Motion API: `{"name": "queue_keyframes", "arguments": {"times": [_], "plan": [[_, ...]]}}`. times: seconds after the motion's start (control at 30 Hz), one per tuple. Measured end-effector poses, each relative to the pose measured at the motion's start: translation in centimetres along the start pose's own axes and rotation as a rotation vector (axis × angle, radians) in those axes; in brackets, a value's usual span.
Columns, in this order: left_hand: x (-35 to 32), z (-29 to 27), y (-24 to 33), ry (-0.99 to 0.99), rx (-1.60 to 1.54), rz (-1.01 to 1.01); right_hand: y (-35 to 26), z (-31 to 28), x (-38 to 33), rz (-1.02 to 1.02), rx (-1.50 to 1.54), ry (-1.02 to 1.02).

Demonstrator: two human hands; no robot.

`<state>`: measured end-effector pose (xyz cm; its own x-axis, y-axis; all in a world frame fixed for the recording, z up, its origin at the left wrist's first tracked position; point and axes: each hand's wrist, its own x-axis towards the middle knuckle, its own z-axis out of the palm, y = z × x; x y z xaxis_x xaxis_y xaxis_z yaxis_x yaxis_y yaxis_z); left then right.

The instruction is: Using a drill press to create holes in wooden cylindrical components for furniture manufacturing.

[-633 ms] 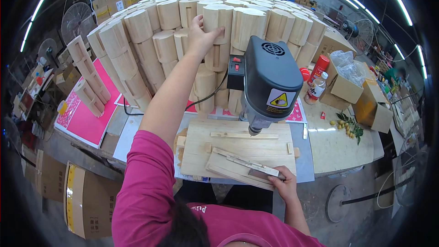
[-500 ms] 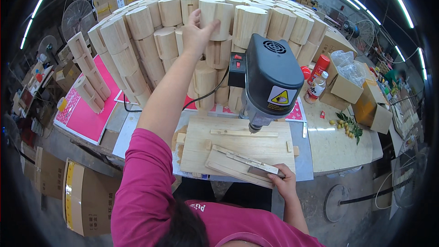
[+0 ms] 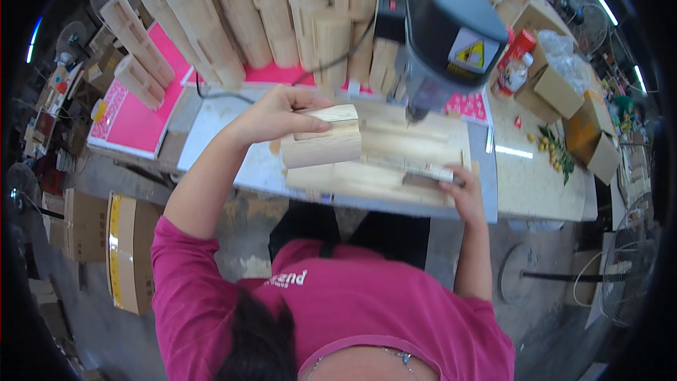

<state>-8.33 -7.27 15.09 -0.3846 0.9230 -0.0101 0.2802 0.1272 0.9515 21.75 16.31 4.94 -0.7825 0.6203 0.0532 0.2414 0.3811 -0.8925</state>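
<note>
My left hand (image 3: 273,114) grips a pale wooden block (image 3: 323,137) with a rounded face and holds it just above the left part of the wooden jig board (image 3: 395,162) on the bench. My right hand (image 3: 462,192) rests on the near right corner of that board, fingers pressing a thin flat strip (image 3: 423,173) against it. A grey drill press head (image 3: 451,35) with a yellow warning label hangs over the board's far side, to the right of the held block.
A big stack of similar wooden blocks (image 3: 282,14) lines the back of the bench on pink sheets (image 3: 151,109). Cardboard boxes (image 3: 564,92), a red can (image 3: 518,46) and a bottle stand at the right. More boxes (image 3: 127,247) sit on the floor at left.
My left arm has come back from the far stack, bringing one wooden block down to the jig board. The view has tilted downward. My right hand has stayed on the board's corner.
</note>
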Motion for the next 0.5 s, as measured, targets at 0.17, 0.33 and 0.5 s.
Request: {"name": "queue_keyframes", "arguments": {"times": [0.17,0.33,0.5], "plan": [[0.2,2.3,-3.1,-0.191,-0.008,-0.161,1.0,-0.4,1.8,-0.021,0.223,-0.159],[0.8,3.5,-4.7,-0.256,0.125,-0.152,1.5,-0.5,1.7,-0.026,0.334,-0.199],[0.9,5.9,-5.5,-0.276,-0.044,-0.118,1.1,-0.5,1.2,-0.008,0.338,-0.186]]}}
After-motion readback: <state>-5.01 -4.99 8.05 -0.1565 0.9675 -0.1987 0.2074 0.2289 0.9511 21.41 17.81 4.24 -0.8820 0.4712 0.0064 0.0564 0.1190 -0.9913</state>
